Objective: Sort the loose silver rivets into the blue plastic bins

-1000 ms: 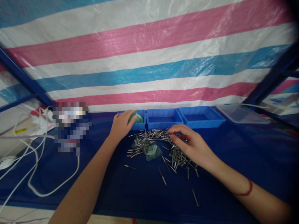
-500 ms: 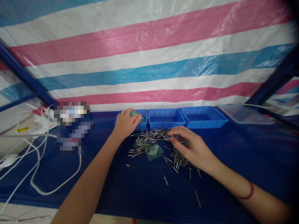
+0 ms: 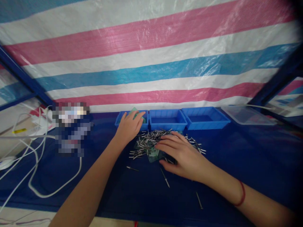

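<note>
A heap of thin metal pins (image 3: 151,141) lies on the blue table, with small clear green-tinted bags (image 3: 153,155) under and among them. My left hand (image 3: 129,126) reaches over the left blue bin (image 3: 119,120), its fingers spread above a green bag (image 3: 133,112) that lies in the bin. My right hand (image 3: 180,154) lies flat over the pile, fingers pointing left and touching the pins beside a bag. A red cord is around my right wrist.
Two more blue bins, the middle bin (image 3: 167,119) and the right bin (image 3: 204,117), stand in a row behind the pile. A clear tray (image 3: 247,114) sits at the far right. White cables (image 3: 35,164) loop at the left. A striped tarp hangs behind. Loose pins (image 3: 198,200) lie near the front.
My right hand has slid left across the pile, from its right side to its middle. My left hand has opened over the left bin, with the green bag now lying in the bin.
</note>
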Demonstrator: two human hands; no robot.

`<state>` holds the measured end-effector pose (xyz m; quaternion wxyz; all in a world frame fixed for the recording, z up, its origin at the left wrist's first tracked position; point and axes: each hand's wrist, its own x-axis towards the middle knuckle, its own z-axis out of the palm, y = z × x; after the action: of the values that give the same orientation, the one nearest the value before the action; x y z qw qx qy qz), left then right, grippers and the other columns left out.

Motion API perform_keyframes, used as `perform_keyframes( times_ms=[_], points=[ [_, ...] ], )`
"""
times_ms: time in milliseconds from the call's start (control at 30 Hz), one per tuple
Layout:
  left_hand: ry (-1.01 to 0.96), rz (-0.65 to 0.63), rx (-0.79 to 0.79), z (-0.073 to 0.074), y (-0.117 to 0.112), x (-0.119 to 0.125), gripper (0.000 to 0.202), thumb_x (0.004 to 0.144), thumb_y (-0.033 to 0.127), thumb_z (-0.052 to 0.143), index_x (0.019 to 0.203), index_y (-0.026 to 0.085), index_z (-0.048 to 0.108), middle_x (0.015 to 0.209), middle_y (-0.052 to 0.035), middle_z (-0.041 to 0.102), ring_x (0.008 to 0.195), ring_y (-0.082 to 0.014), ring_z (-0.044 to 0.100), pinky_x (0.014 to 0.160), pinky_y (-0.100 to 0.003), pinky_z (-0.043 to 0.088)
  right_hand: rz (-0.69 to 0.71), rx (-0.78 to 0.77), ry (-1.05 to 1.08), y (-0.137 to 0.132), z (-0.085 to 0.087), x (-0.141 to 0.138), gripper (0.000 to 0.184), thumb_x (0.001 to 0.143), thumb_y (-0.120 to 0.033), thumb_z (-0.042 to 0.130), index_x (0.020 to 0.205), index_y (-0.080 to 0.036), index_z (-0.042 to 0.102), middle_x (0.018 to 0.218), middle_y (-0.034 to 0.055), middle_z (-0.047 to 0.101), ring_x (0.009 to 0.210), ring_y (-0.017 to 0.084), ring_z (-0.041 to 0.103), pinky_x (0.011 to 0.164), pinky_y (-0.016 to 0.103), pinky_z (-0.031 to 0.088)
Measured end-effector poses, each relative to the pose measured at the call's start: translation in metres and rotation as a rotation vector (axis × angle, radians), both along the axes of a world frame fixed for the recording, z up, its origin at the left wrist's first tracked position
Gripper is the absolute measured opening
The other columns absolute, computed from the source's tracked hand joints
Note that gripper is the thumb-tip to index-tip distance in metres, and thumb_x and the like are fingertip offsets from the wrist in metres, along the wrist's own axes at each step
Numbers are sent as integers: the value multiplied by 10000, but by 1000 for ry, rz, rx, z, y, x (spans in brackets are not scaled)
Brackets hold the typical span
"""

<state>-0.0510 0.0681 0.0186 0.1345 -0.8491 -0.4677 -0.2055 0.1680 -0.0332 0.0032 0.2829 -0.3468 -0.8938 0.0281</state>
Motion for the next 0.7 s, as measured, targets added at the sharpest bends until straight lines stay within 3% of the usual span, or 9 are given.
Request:
perform_keyframes(
  times_ms=[133, 233, 400, 567, 700],
  points=[
    [-13, 169, 44, 0, -4, 2, 364, 952, 360, 354, 1240, 218, 524, 1162, -91, 630, 1236, -336, 427, 1054, -595, 179, -7, 22, -101, -1, -6, -9, 243, 846, -268, 576, 1079, -209, 612, 1049, 60, 668, 1047, 215, 579, 1081, 499, 239],
    [-33, 199, 51, -1, -3, 0, 359, 948, 368, 363, 1212, 209, 546, 1114, -97, 650, 1245, -351, 410, 1041, -613, 180, -32, 77, -135, 1, -7, -10, 159, 865, -211, 555, 1007, -204, 628, 990, 41, 681, 976, 188, 606, 1090, 484, 227],
    [-78, 80, -39, -5, 2, -4, 359, 957, 336, 357, 1211, 160, 539, 1171, -124, 596, 1081, -237, 555, 960, -414, 392, -45, 166, -157, 5, -8, -10, 119, 883, -184, 527, 926, -193, 638, 892, 33, 692, 892, 181, 627, 1069, 493, 235],
    [-210, 1, 114, 1, -7, 1, 335, 917, 338, 468, 1178, 152, 567, 1259, -135, 527, 1251, -280, 403, 1040, -453, 303, -76, 192, -87, 8, -8, -7, 153, 902, -173, 488, 955, -174, 632, 838, 34, 689, 816, 171, 629, 1014, 452, 312],
    [-376, -183, 97, 16, -33, 20, 255, 943, 289, 424, 1049, 166, 620, 1088, -80, 611, 1082, -197, 520, 981, -368, 368, -131, 120, 139, 10, -4, 3, 183, 921, -207, 461, 1034, -179, 602, 937, 51, 690, 866, 176, 632, 922, 383, 395]
  ],
)
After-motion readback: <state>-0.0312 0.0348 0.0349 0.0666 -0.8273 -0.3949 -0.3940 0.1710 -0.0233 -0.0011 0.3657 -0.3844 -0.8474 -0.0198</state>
